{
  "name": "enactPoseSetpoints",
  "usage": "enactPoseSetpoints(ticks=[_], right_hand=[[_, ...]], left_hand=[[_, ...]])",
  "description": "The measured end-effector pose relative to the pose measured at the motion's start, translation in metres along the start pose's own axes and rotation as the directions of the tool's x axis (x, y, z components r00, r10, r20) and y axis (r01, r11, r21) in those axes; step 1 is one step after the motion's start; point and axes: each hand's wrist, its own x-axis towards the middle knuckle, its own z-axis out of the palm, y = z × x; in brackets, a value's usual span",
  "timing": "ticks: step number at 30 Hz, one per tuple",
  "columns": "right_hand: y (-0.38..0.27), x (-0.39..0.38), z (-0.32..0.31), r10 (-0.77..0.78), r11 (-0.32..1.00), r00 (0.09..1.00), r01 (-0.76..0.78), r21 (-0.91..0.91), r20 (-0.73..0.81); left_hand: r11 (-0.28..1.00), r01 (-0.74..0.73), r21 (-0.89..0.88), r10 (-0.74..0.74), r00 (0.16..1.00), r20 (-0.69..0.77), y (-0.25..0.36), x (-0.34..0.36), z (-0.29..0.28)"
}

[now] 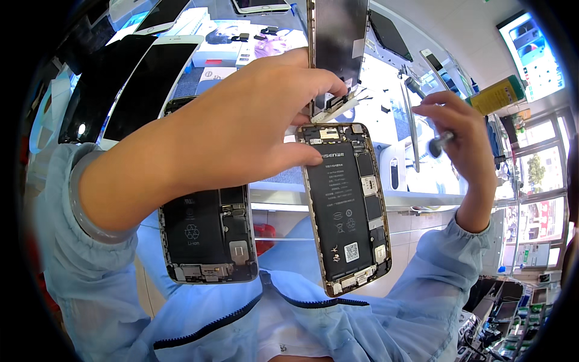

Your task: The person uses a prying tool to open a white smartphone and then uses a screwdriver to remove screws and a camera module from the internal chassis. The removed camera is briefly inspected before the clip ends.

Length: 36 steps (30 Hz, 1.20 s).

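Note:
My left hand [253, 114] reaches across from the left. Its fingers curl at the lower end of a raised phone screen [341, 42], and its thumb rests on the top edge of an opened phone body [341, 205]. The screen stands up from the body's top end, with a white strip beside the joint. A black battery with a square code fills much of the body. My right hand [461, 133], to the right and apart from the phone, has its fingers curled around a screwdriver [441, 143] with a round end. Part of the screwdriver is hidden.
A second opened phone [205, 235] lies left, partly under my left forearm. Phone screens [148, 90] lie beyond it. Past my right hand are a yellow-green bottle [496, 96] and a lit screen [532, 57]. A long thin metal tool [412, 133] lies near the bench edge.

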Motion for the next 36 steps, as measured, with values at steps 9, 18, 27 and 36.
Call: enactPoseSetpoints(ticks=[9,18,27,36], right_hand=[[0.011,-0.007,0.015,-0.263,0.892,0.964,0.234,-0.387,-0.025],[-0.023,-0.019,0.023,-0.261,0.942,0.893,0.318,0.104,-0.366],[-0.041,-0.015,0.033,-0.548,0.823,0.736,0.559,-0.100,-0.396],[-0.048,-0.010,0.031,-0.431,0.878,0.835,0.475,0.053,-0.343]], left_hand=[[0.996,0.064,-0.057,-0.063,0.998,0.015,0.005,0.002,0.000],[0.997,0.076,-0.033,-0.075,0.997,0.023,0.003,0.002,0.001],[0.995,0.101,0.010,-0.102,0.995,0.022,0.007,0.001,-0.001],[0.994,0.107,-0.019,-0.106,0.994,0.022,0.007,0.003,-0.001]])
